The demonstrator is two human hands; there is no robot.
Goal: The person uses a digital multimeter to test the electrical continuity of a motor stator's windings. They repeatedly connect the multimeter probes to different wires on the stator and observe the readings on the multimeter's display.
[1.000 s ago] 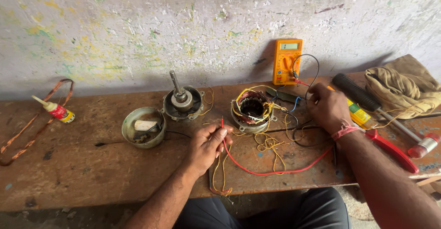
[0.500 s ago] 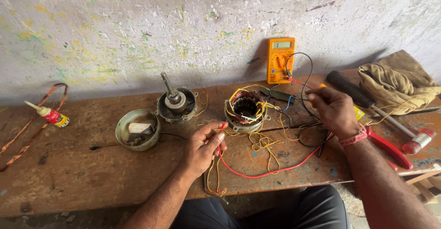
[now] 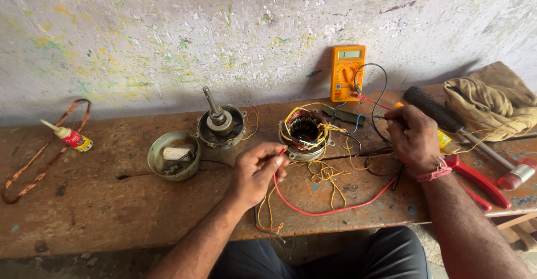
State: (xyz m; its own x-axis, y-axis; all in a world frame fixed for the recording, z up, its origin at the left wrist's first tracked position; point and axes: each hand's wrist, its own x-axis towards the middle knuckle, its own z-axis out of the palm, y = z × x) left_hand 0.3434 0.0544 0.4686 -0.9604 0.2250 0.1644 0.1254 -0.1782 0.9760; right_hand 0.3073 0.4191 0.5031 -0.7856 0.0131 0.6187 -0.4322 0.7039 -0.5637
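Stator (image 3: 305, 133), w/ copper windings and yellow leads, sits mid tabletop (image 3: 100, 223), just ahead of your two hands. Your left hand (image 3: 254, 172) comes in from bottom centre, forearm angled up-right, wrist roughly straight, palm down. Thumb and forefinger are pinched shut on the end of the red wire (image 3: 330, 209), fingertips just short of the stator's near edge; other fingers curled under. That wire loops down toward you, then runs right toward your other wrist.

Your right hand (image 3: 413, 136) comes in from lower right, forearm steep, back of hand up. Fingers are curled closed around a probe, only its tip side showing at approx the knuckles; can't tell exactly how it's held. Red thread band on that wrist. Black leads pass under the hand and go up to the orange multimeter (image 3: 347, 73), propped vs the wall.

Left of the stator: rotor w/ shaft (image 3: 219, 123), upright-ish, and a metal end cap (image 3: 173, 156) holding bits. Far left: glue bottle (image 3: 68, 136) and a copper wire loop (image 3: 39, 153). Right side: hammer (image 3: 464, 130), red pliers (image 3: 484, 184), tan cloth (image 3: 492, 102), all apart from your hands.
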